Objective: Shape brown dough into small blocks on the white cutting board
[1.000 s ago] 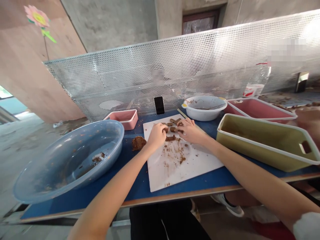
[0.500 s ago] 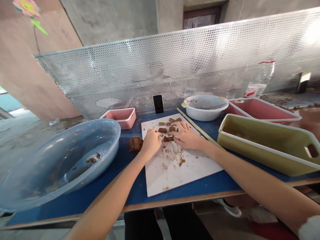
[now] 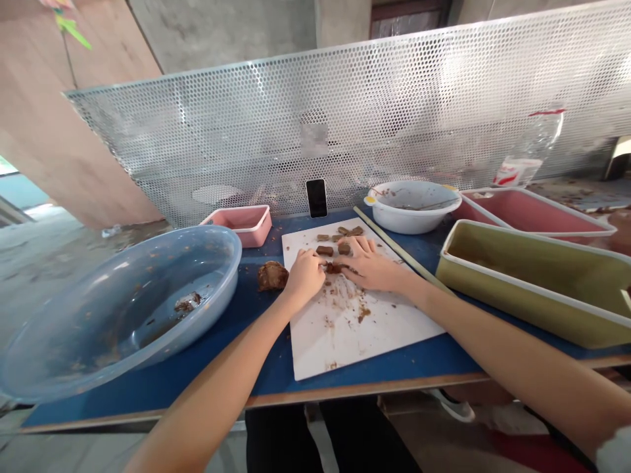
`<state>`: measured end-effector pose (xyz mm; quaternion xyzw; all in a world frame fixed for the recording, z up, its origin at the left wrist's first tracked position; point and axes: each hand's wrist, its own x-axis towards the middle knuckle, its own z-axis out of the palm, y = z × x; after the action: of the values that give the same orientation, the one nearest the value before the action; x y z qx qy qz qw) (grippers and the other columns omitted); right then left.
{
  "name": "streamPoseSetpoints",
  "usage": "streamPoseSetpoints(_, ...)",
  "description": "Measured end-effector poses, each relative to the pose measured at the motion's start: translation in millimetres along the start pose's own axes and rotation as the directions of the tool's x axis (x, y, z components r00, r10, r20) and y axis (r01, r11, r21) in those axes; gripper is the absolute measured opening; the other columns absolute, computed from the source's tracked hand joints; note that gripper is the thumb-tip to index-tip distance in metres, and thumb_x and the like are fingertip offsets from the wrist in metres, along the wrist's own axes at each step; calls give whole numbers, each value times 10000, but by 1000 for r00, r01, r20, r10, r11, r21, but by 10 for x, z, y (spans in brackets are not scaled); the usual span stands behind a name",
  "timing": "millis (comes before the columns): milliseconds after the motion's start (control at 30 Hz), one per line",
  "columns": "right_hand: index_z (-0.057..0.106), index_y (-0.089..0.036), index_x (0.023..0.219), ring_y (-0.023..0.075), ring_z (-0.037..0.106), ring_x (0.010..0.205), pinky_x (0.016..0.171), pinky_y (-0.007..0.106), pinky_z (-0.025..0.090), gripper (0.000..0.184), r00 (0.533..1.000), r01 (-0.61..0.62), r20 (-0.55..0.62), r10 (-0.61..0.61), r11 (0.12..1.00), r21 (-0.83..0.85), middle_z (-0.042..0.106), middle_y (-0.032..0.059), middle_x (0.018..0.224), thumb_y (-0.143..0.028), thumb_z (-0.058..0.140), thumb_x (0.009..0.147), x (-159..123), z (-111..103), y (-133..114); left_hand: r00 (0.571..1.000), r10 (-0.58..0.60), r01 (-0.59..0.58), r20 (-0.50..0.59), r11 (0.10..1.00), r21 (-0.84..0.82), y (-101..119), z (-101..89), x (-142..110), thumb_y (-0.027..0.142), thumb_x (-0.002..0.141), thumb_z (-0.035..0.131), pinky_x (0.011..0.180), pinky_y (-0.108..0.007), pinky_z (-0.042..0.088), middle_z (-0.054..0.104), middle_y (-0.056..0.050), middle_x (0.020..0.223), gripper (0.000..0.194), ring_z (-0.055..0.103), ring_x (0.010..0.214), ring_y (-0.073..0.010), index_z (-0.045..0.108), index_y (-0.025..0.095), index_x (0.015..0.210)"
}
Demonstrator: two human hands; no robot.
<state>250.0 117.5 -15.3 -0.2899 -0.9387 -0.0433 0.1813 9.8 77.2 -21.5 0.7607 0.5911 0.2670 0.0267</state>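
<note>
A white board [image 3: 335, 348] lies in front of me, smeared with brown. On it, a small dark brown clay-like piece [image 3: 335, 268] sits between my hands. My left hand [image 3: 304, 274] has its fingers curled in at the piece's left end. From the other side, my right hand [image 3: 371, 264] reaches over the piece's right end, with its thumb and fingers at it; part of the grip is hidden. Just beyond lie two similar short brown pieces [image 3: 325, 251], and several lighter ones [image 3: 350, 231] are near the board's far edge. A larger brown lump [image 3: 273, 276] rests left of the board.
A big blue basin [image 3: 217, 289] stands at left, a small pink box [image 3: 256, 234] behind it. A phone [image 3: 317, 198] leans on the perforated metal screen [image 3: 236, 131]. At right are a pale stick [image 3: 394, 244], a white bowl [image 3: 414, 220], a green trough [image 3: 522, 289] and a pink tray [image 3: 582, 231].
My hands stay around the brown piece, which is now more covered by my fingers. The whole view has shifted slightly; other objects stay in place.
</note>
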Motion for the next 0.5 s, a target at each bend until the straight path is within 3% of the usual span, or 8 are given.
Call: streamPoseSetpoints(500,750,-314,1504,424,475,1463,1170,622,447,465,1000,8,-4,-9,1000,-22,523,182,1629,-396,429,1177,-3,24,3,1000,28,-28,12,999,-19,-10,15,31,-41,866,601,1148,-494,607,782,-131,1062,416,677,1162,-323,922,199,978)
